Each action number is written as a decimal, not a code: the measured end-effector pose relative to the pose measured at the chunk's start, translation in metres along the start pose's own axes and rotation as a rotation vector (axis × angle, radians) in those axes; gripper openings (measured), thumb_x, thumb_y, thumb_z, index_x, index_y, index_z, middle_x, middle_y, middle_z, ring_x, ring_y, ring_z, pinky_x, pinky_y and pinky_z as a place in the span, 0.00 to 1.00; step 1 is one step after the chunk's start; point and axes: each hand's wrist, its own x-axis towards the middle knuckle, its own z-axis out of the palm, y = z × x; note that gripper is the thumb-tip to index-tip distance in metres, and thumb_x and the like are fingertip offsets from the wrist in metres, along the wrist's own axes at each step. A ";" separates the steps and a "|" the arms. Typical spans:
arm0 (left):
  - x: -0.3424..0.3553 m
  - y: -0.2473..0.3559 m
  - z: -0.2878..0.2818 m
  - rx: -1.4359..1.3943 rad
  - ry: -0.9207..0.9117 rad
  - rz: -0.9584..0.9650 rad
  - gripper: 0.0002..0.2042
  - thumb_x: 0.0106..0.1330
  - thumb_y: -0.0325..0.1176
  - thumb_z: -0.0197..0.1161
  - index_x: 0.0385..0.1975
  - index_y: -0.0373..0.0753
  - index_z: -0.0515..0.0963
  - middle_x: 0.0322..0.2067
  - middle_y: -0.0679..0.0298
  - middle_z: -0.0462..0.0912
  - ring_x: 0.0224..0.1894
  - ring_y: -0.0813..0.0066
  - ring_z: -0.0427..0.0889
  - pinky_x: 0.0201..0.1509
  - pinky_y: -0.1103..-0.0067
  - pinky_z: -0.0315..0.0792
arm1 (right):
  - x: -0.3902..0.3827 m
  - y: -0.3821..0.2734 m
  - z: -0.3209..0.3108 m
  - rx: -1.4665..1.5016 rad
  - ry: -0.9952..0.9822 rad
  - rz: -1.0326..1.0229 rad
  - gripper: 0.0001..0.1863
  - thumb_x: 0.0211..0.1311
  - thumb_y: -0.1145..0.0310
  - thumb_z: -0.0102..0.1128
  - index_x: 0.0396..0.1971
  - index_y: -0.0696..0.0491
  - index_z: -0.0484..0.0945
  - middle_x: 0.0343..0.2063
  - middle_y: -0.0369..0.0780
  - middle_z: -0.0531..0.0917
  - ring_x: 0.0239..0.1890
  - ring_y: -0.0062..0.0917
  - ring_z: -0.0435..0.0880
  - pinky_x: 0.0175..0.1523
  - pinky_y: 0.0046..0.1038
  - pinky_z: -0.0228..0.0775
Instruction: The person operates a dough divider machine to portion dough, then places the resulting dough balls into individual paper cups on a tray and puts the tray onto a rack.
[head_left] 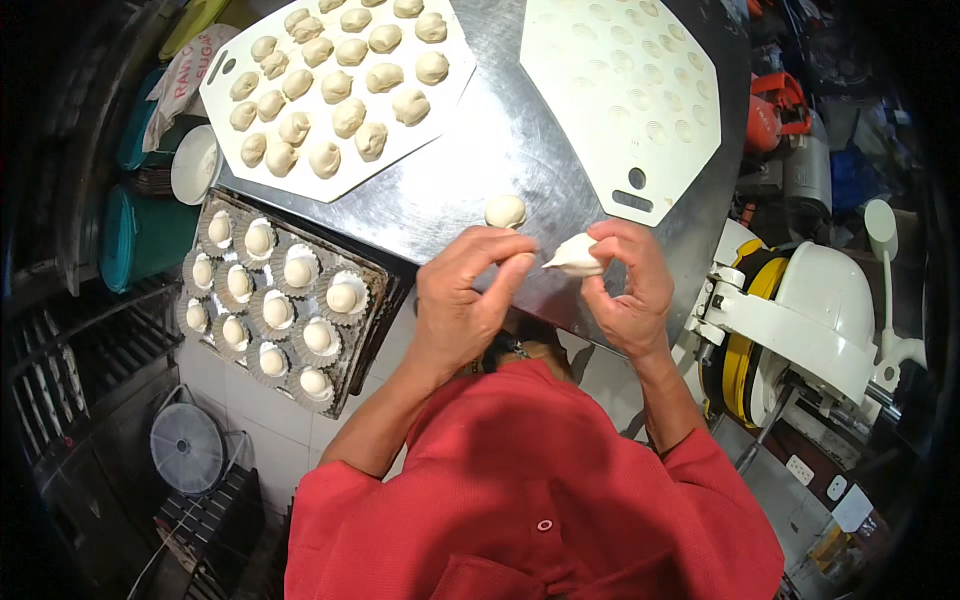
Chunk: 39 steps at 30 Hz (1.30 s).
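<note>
My right hand (632,300) grips a soft, pale lump of dough (577,258) whose left end tapers to a ragged point. Just left of that point, my left hand (462,295) has thumb and forefinger closed in a pinch; whatever is between them is too small to make out. A round dough ball (505,210) rests on the steel table (415,210) beyond my hands. A white board (225,90) at upper left bears several uneven dough pieces (348,116). At lower left a dark tray (365,370) holds several fluted paper cups, each with a pale dough ball (341,298) in it.
A second white board (620,120) with faint round marks lies at upper right. A white machine (815,315) stands beside my right arm. A teal bin (140,240), a white bowl (192,165) and a sack (185,85) are at left, a red cylinder (762,125) at right.
</note>
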 end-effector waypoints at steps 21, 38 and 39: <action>0.010 0.006 0.005 0.018 -0.200 0.093 0.07 0.59 0.23 0.71 0.37 0.36 0.84 0.33 0.59 0.85 0.36 0.69 0.84 0.41 0.76 0.77 | 0.004 -0.001 -0.003 -0.052 -0.032 -0.189 0.19 0.39 0.87 0.63 0.35 0.54 0.78 0.42 0.40 0.83 0.44 0.35 0.83 0.46 0.32 0.77; -0.013 -0.015 0.016 -0.260 -0.039 -0.177 0.04 0.71 0.24 0.60 0.39 0.32 0.81 0.36 0.64 0.81 0.39 0.80 0.78 0.46 0.82 0.72 | -0.019 0.006 0.002 0.488 0.013 0.315 0.19 0.51 0.88 0.59 0.44 0.57 0.74 0.48 0.41 0.77 0.50 0.23 0.79 0.58 0.26 0.73; -0.015 -0.015 0.021 -0.217 -0.023 -0.168 0.04 0.70 0.24 0.63 0.39 0.32 0.82 0.37 0.62 0.82 0.40 0.79 0.79 0.47 0.81 0.73 | -0.021 0.007 0.003 0.483 0.011 0.314 0.19 0.51 0.88 0.59 0.44 0.57 0.74 0.48 0.41 0.77 0.50 0.23 0.79 0.58 0.26 0.73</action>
